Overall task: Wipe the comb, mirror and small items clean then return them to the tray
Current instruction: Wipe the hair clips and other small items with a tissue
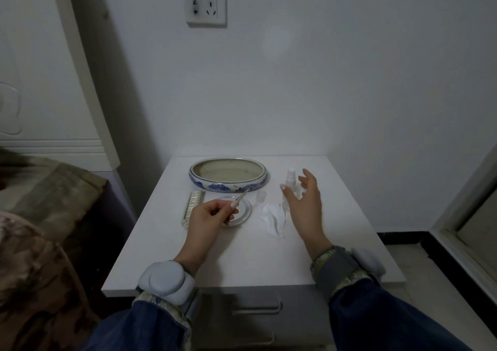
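My left hand [208, 216] pinches a thin metal pair of tweezers [242, 196], held tilted above a round white mirror [243, 210] lying on the table. A clear comb [193, 207] lies to the left of the hand. The blue-and-white oval tray [228, 186] stands at the back. My right hand [305, 202] hovers open, fingers spread, just in front of a small white spray bottle [291, 179]. A crumpled white tissue [274, 217] lies between the hands. A small clear cap [261, 196] sits near the tray.
The white bedside table [255, 259] has a drawer handle [255, 307] below its front edge. A bed with a patterned blanket [40, 229] is close on the left. The wall with a socket [206, 0] stands behind.
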Demonstrator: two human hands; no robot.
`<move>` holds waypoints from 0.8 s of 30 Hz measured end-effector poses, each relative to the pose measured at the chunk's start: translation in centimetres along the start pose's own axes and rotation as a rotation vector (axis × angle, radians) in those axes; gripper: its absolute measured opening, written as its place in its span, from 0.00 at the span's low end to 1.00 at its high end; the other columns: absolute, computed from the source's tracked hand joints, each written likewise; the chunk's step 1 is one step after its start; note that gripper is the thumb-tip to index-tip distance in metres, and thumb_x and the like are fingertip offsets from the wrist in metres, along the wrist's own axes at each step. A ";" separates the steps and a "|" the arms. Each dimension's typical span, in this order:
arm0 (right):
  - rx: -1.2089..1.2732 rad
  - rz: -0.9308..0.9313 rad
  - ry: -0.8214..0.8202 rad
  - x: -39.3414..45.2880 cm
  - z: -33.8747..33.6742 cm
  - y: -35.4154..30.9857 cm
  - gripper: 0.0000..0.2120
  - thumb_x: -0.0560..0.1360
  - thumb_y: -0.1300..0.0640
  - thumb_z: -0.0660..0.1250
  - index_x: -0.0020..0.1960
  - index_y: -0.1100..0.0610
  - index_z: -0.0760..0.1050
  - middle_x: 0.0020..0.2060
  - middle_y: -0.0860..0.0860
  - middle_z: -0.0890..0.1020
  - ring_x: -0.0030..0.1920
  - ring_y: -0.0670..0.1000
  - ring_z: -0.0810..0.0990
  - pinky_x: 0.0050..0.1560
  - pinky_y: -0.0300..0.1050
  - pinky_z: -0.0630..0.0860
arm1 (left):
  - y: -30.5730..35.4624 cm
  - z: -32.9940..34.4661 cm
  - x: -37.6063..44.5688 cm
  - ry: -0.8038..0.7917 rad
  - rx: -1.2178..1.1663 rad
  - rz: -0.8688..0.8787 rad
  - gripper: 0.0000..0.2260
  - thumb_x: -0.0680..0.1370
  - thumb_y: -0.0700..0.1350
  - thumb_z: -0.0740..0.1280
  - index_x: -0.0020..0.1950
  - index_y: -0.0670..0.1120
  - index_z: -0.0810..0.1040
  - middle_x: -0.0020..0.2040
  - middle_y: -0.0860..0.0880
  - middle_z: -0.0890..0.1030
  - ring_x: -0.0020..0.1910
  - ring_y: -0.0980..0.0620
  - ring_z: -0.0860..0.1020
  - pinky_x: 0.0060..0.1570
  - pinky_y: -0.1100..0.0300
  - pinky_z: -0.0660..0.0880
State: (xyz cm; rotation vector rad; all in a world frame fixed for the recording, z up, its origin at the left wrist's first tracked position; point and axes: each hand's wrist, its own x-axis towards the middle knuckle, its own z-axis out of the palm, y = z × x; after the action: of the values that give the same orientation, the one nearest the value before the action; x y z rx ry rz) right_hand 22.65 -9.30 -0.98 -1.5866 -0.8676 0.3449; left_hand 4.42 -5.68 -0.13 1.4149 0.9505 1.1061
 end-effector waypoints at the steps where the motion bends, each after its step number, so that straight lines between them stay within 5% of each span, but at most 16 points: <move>1: 0.006 0.019 -0.033 0.0 0.1 0.1 0.28 0.74 0.57 0.68 0.71 0.55 0.61 0.65 0.53 0.72 0.65 0.52 0.69 0.58 0.39 0.65 | -0.1 0.0 0.0 0.001 -0.002 0.000 0.07 0.75 0.37 0.68 0.37 0.43 0.81 0.28 0.53 0.80 0.27 0.63 0.74 0.32 0.72 0.71; 6: 0.013 0.080 -0.096 0.1 0.2 0.6 0.26 0.75 0.59 0.67 0.70 0.53 0.62 0.62 0.53 0.74 0.59 0.52 0.75 0.51 0.37 0.67 | -0.2 0.0 0.1 0.011 -0.007 -0.003 0.08 0.75 0.36 0.67 0.37 0.43 0.80 0.27 0.54 0.80 0.27 0.63 0.74 0.31 0.72 0.71; 11: 0.126 0.040 -0.033 -0.2 0.0 -0.5 0.22 0.76 0.62 0.65 0.67 0.52 0.64 0.50 0.50 0.77 0.50 0.50 0.76 0.43 0.30 0.71 | -0.2 0.1 0.2 0.017 -0.015 0.014 0.07 0.75 0.38 0.68 0.37 0.42 0.80 0.30 0.52 0.80 0.27 0.62 0.73 0.32 0.71 0.71; 14: 0.395 0.116 -0.129 -0.5 -0.4 -2.0 0.20 0.77 0.63 0.62 0.66 0.49 0.63 0.43 0.49 0.77 0.43 0.49 0.77 0.43 0.41 0.76 | -0.2 0.5 0.3 0.026 -0.026 0.014 0.07 0.75 0.39 0.68 0.37 0.42 0.80 0.31 0.49 0.79 0.27 0.61 0.72 0.32 0.71 0.71; 18: 0.615 0.245 -0.271 -0.9 -0.7 -2.9 0.24 0.73 0.67 0.58 0.64 0.46 0.68 0.33 0.55 0.75 0.28 0.50 0.72 0.27 0.39 0.69 | -0.1 1.1 0.3 0.034 -0.039 0.024 0.07 0.76 0.39 0.67 0.38 0.41 0.79 0.31 0.48 0.77 0.26 0.62 0.72 0.32 0.71 0.71; 24: 0.852 0.300 -0.502 -1.0 -1.1 -3.2 0.26 0.74 0.67 0.51 0.65 0.46 0.69 0.27 0.54 0.71 0.19 0.48 0.66 0.20 0.33 0.61 | -0.2 1.6 0.6 0.047 -0.088 0.000 0.06 0.76 0.40 0.68 0.39 0.42 0.81 0.28 0.54 0.79 0.28 0.61 0.73 0.34 0.70 0.73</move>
State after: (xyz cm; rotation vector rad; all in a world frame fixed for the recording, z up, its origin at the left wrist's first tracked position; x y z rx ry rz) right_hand 21.60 -10.83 2.04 -0.8215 -0.6974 1.1912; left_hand 6.08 -5.52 -0.26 1.3227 0.9246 1.1716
